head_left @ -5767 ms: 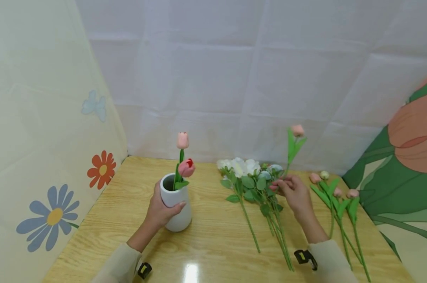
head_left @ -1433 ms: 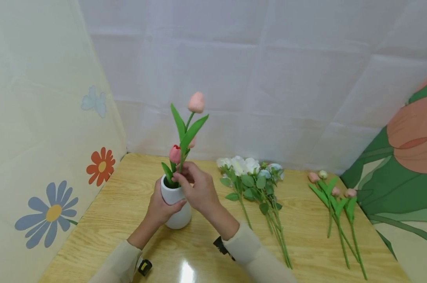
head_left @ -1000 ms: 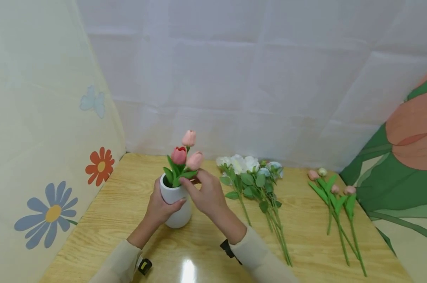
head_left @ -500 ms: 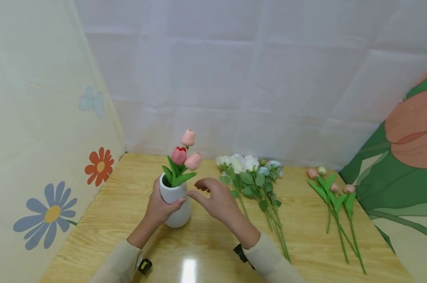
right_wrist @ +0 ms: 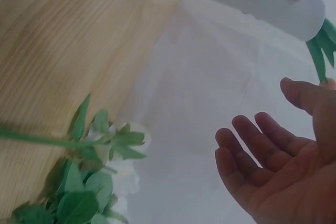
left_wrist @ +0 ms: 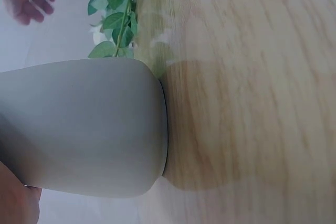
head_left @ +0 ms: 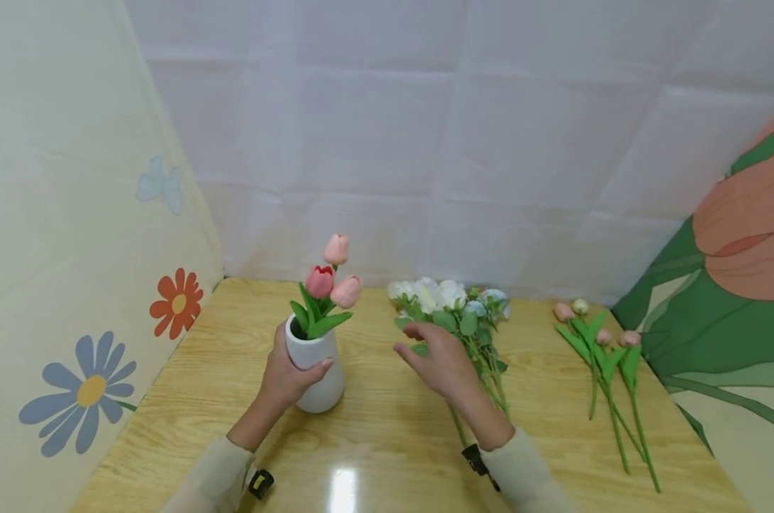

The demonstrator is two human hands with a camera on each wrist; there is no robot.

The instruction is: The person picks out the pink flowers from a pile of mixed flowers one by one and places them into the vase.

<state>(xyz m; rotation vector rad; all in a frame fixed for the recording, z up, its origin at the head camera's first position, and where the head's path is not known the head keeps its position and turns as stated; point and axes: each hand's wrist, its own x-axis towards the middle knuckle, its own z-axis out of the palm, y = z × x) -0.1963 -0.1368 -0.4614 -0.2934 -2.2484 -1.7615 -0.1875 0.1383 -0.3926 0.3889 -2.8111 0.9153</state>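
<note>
The left hand (head_left: 284, 372) gripped the vase (head_left: 322, 389) of tulips (head_left: 320, 283), while at the vase's three o'clock hung the right hand (head_left: 443, 362), loosely spread.

gap left between white vase (head_left: 326, 392) and right grip (head_left: 443, 361), worktop (head_left: 374, 420) rightward obstructed by white flowers (head_left: 428, 296) and loose tulips (head_left: 611, 365), rear closed by fabric backdrop (head_left: 374, 142)

Behind the fingers (right_wrist: 262, 142), I see long sleeves (head_left: 524, 474) of pale beige, plain cloth. Near each cuff (head_left: 238, 450), on the thumb side, sits a small black device (head_left: 474, 459); the left one carries a yellow mark (head_left: 258, 484).
</note>
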